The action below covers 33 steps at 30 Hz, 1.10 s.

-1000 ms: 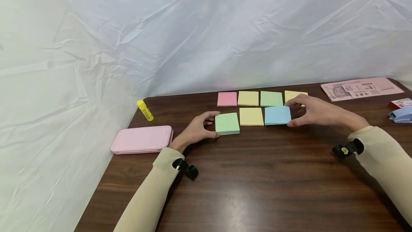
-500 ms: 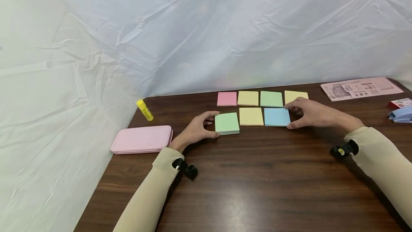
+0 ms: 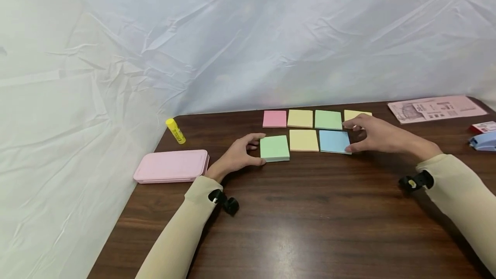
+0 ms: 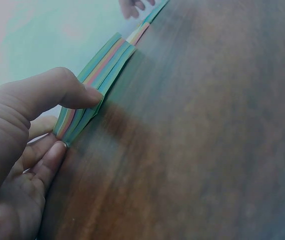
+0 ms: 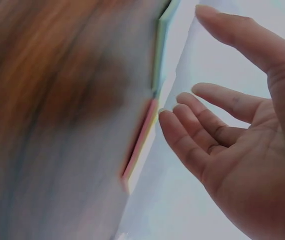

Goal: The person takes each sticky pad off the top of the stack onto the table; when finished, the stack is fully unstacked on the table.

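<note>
In the head view my left hand grips a thick green-topped sticky note pad at its left side. The left wrist view shows the thumb on the pad's front edge, its layers striped green, yellow, pink and blue. My right hand hovers around the right side of a blue sticky note pad, which lies slightly turned. In the right wrist view the right hand's fingers are spread and hold nothing. A yellow pad lies between the green-topped and blue pads.
Behind, a row holds a pink pad, a yellow pad, a green pad and a partly covered yellow pad. Around lie a pink case, glue stick, pink printed sheet, red-white box and blue stapler-like object.
The blue pad has shifted slightly toward me and turned a little, its front right corner now nearer. The right hand's fingers have spread wider around it. The left hand holds still.
</note>
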Each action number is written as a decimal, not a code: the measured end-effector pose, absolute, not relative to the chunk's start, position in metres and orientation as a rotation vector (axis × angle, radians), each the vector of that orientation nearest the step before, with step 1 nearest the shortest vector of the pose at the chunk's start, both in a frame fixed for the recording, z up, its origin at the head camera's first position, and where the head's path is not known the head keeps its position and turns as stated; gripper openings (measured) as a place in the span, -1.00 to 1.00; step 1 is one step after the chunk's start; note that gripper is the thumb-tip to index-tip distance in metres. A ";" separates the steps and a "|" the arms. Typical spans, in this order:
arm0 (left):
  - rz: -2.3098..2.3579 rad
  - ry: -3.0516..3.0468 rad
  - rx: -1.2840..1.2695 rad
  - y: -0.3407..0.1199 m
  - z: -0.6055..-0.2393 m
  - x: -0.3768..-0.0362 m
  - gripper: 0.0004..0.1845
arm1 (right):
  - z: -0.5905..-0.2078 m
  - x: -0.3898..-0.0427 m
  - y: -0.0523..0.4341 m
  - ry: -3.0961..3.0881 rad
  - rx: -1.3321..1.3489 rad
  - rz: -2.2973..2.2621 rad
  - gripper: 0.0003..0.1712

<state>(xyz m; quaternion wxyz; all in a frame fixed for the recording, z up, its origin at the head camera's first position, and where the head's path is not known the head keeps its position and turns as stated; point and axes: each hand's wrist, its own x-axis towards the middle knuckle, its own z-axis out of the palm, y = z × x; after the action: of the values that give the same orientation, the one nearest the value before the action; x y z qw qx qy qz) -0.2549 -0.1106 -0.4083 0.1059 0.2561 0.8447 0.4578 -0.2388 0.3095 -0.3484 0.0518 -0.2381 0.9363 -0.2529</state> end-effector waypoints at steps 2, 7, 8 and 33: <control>1.350 2.486 0.754 -0.110 -0.408 -0.255 -0.14 | -0.346 -0.238 0.304 2.860 -0.756 -0.789 -0.16; 1.357 2.475 0.750 -0.108 -0.408 -0.253 -0.14 | -0.343 -0.238 0.282 2.837 -0.855 -0.818 -0.21; 1.359 2.473 0.751 -0.107 -0.408 -0.253 -0.13 | -0.342 -0.238 0.277 2.825 -0.864 -0.825 -0.21; 1.373 2.469 0.777 -0.102 -0.410 -0.254 -0.15 | -0.360 -0.257 0.183 2.718 -0.984 -0.680 -0.09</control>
<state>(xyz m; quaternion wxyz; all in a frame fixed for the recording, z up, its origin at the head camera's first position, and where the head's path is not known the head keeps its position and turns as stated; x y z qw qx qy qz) -0.2538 -0.1025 -0.4101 0.1057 0.2636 0.8381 0.4659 -0.2575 0.1830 -0.3604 0.0861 -0.3302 0.9119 -0.2281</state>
